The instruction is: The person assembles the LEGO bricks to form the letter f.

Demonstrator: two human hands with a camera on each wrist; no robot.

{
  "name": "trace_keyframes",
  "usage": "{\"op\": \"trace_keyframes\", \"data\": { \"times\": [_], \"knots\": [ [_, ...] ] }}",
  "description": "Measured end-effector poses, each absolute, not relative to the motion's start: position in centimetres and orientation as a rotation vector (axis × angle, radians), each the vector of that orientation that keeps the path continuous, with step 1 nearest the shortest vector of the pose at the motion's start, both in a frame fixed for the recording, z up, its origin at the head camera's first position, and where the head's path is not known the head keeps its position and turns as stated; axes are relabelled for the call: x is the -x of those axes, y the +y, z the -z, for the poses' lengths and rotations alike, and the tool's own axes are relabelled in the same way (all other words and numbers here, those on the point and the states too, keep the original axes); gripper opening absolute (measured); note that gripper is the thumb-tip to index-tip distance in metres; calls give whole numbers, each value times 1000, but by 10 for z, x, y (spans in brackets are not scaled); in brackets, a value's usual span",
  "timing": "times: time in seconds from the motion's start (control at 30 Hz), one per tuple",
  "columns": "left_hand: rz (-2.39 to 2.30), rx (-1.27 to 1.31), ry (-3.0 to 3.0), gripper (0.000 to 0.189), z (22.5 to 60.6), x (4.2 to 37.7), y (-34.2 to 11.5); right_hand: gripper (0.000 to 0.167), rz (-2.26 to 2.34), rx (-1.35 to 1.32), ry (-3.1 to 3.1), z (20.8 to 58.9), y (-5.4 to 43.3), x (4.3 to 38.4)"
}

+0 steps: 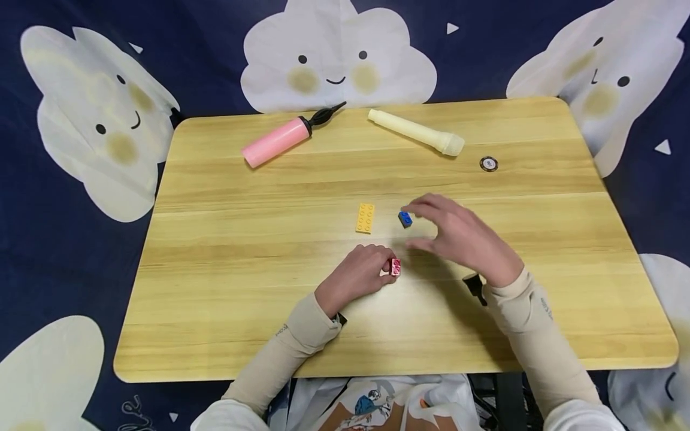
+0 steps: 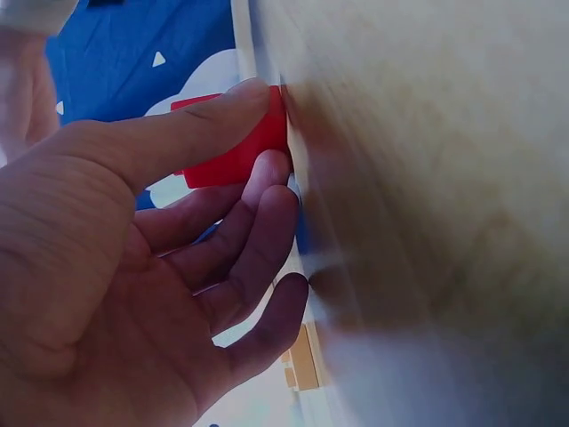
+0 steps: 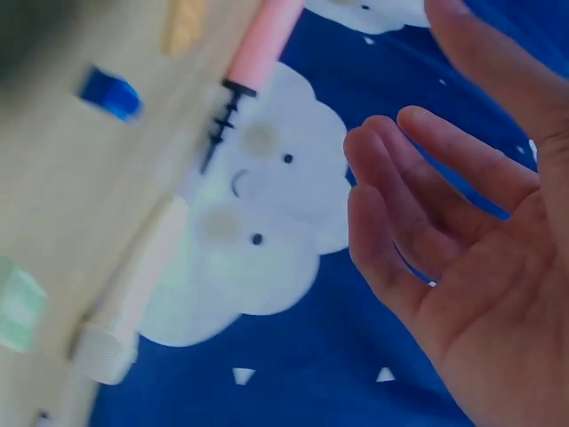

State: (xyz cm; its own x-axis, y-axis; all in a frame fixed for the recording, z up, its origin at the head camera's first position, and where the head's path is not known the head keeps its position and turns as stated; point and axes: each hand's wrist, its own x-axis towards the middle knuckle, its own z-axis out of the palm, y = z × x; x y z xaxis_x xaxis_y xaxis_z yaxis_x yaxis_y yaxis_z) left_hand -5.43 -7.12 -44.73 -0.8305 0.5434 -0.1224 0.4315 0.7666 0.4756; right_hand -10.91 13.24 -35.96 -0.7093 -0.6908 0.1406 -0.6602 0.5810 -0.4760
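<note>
My left hand (image 1: pixel 362 270) pinches a red toy brick (image 1: pixel 395 267) between thumb and fingers, low over the table. The left wrist view shows the red brick (image 2: pixel 240 147) from the side, right at the tabletop. Above the table, my right hand (image 1: pixel 463 234) has its fingers spread and holds nothing; the right wrist view also shows its palm bare. A small blue brick (image 1: pixel 405 219) lies just beside the right fingertips. To its left rests a flat yellow brick (image 1: pixel 365 218) with studs up. A pale green object (image 3: pixel 18 307), blurred, appears in the right wrist view.
Toward the table's (image 1: pixel 226 299) back edge lie a pink hand pump (image 1: pixel 277 142) with a black nozzle and a cream toy microphone (image 1: pixel 415 131). A round black-and-white chip (image 1: pixel 489 164) sits at the right rear. Dark blue cloth with clouds surrounds the table.
</note>
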Motion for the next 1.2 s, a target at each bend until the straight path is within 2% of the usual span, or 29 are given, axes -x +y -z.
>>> {"op": "trace_keyframes", "data": {
  "times": [0.2,0.4,0.67,1.03,1.2],
  "knots": [
    [-658,-774,2705,15,449,52,-71,49,712,1351,2744,352,119,136],
    [-613,-759,2736,15,445,45,-62,56,553,1467,2611,360,102,152],
    [-518,-766,2771,22,443,41,-51,55,379,1575,2492,370,84,168],
    [-367,-814,2788,32,436,40,-31,47,274,1508,2446,386,87,172],
    [-312,-822,2782,39,433,39,-26,49,231,1470,2414,391,89,173]
  ]
}}
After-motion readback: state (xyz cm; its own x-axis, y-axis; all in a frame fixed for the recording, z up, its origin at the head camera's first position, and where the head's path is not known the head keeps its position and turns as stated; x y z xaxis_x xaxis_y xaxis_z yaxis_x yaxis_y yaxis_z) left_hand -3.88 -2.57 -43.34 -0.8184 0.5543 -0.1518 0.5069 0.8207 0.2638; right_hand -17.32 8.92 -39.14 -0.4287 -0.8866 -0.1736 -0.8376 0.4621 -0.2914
